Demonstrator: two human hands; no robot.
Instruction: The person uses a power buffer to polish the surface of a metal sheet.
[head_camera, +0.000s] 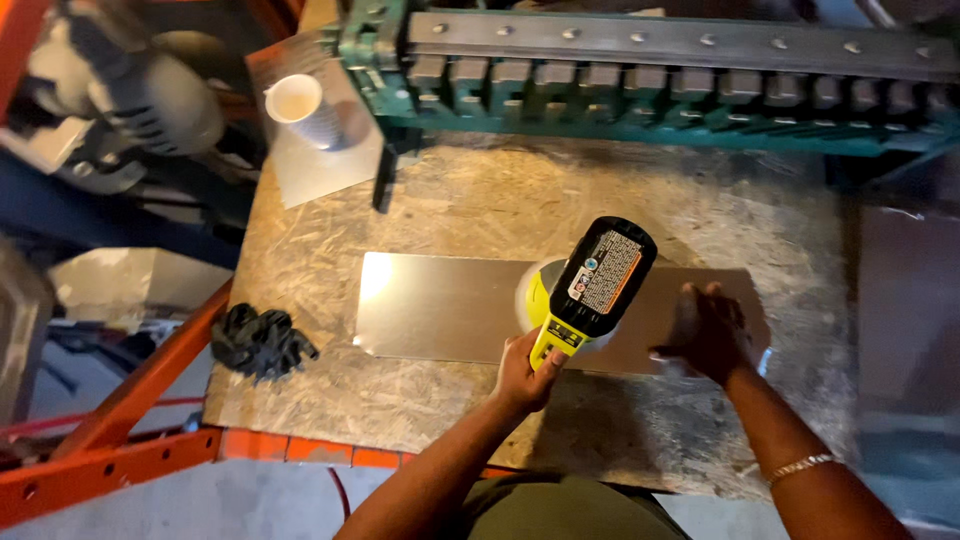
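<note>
A flat sheet of shiny metal (440, 305) lies on a chipboard bench top (470, 200). My left hand (525, 375) grips the handle of a yellow and black battery power tool (590, 285) that stands on the sheet near its middle. My right hand (708, 335) presses flat on the right part of the sheet, fingers spread. A thin bracelet sits on my right wrist.
A green metal bending brake (650, 80) spans the back of the bench. A paper cup (300, 105) stands on a smaller metal sheet (320, 165) at back left. Black gloves (258, 342) lie at the bench's left edge. An orange rack frame (130, 420) runs below left.
</note>
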